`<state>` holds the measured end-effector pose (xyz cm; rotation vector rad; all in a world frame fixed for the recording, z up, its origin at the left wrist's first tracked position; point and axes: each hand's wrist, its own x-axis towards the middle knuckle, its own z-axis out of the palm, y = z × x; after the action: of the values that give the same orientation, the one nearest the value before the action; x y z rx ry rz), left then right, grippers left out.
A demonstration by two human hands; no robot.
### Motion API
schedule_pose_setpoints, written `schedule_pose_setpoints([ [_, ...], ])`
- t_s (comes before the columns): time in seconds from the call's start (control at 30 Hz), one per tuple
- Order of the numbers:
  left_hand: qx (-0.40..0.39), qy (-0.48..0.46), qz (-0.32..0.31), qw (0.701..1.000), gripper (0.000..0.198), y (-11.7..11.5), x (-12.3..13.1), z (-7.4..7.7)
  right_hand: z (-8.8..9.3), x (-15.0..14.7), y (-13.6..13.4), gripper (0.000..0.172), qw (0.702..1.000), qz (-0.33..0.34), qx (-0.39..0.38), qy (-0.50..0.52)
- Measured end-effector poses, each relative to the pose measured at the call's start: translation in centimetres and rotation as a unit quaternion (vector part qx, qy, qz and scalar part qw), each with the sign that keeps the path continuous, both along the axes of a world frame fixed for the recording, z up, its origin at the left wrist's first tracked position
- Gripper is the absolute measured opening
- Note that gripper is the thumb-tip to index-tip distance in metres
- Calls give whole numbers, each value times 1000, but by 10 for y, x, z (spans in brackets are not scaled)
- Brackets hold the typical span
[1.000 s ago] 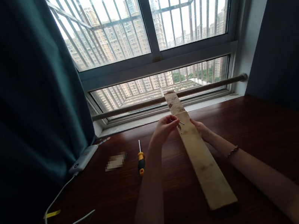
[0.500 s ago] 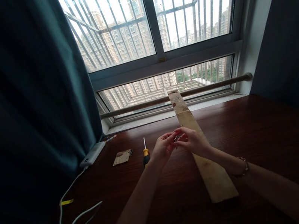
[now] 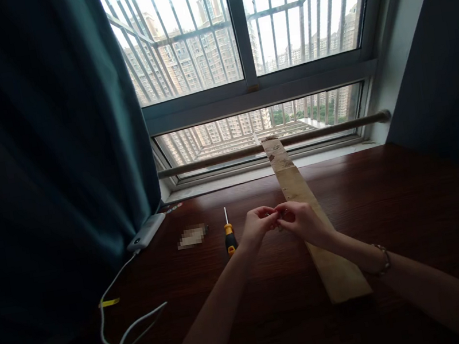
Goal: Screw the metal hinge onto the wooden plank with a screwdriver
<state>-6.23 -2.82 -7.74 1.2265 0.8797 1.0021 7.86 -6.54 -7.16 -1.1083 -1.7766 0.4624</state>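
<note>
My left hand (image 3: 259, 226) and my right hand (image 3: 304, 222) meet fingertip to fingertip, both closed in a pinch. Between them is a small metallic piece, mostly covered by the fingers and too small to name. Beneath the right hand and wrist lies a long wooden board (image 3: 340, 271), its far end reaching to the rail at the window. A screwdriver (image 3: 230, 237) with a yellow and black handle rests just left of my left hand, its shaft toward the window. Farther left is a small flat pale item (image 3: 192, 236), blurred out.
A white power strip (image 3: 147, 232) sits by the dark curtain (image 3: 75, 132) on the left, with a white cable (image 3: 128, 330) curling over the brown tabletop (image 3: 413, 207). A rail (image 3: 219, 161) crosses in front of the barred window.
Both hands stay together, and the left fingers have shifted slightly around the small piece. The whole view has moved a little, so things appear slightly farther right.
</note>
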Motion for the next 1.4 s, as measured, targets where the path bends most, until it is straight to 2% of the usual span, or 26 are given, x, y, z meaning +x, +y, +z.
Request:
schedule_pose_setpoints([
  [0.1, 8, 61, -13, 998, 18, -1, 0, 2, -3, -1, 0, 21, 999, 8, 23, -41],
  [0.3, 118, 161, 73, 977, 12, -8, 5, 4, -15, 0, 5, 24, 994, 22, 82, -73],
  [0.4, 116, 181, 78, 973, 17, -7, 6, 1, -17, 1, 4, 21, 989, 8, 107, -98],
  [0.5, 74, 173, 59, 980, 20, -4, 6, -4, -14, 2, -1, 22, 978, -39, 126, -162],
  [0.67, 5, 79, 34, 996, 24, -5, 9, -11, -8, -3, -14, 21, 931, -75, 160, -320],
  [0.8, 9, 22, 24, 999, 20, -8, 11, -14, -7, -5, -20, 19, 929, -79, 166, -322],
  [1.0, -14, 39, 20, 999, 13, -12, 17, -14, -10, 1, -9, 23, 918, -185, 106, -334],
  [1.07, -26, 37, 15, 999, 13, -13, 18, -13, -11, 8, 0, 25, 924, -199, 93, -312],
  [1.13, -37, 26, 17, 999, 14, -13, 18, -11, -10, 16, 9, 24, 945, -175, 81, -264],
  [1.23, -58, -7, 23, 998, 16, -12, 16, -9, -7, 26, 18, 17, 979, -68, 58, -181],
  [1.33, -74, -36, 27, 996, 18, -9, 13, -8, -2, 29, 19, 16, 992, 15, 30, -124],
  [1.4, -77, -42, 23, 996, 19, -8, 12, -8, -1, 28, 18, 15, 994, 25, 16, -102],
])
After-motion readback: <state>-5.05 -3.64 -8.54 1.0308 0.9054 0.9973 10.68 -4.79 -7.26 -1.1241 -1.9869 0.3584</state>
